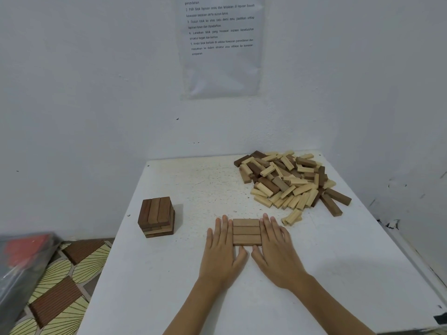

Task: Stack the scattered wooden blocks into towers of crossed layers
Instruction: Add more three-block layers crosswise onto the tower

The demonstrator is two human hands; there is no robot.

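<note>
Three brown wooden blocks (247,232) lie side by side as one flat layer on the white table (169,286). My left hand (223,250) lies flat against the layer's left side, its thumb at the front edge. My right hand (277,250) presses flat against the right side, thumb also at the front. Fingers of both hands are straight. A short tower of crossed dark blocks (156,216) stands to the left near the table's edge. A loose pile of light and dark blocks (287,181) fills the far right of the table.
A few stray light blocks (292,217) lie just right of my right hand. The table stands in a white-walled corner, with a printed sheet (221,44) taped above. Patterned floor and a grey plastic bag (19,267) show at lower left.
</note>
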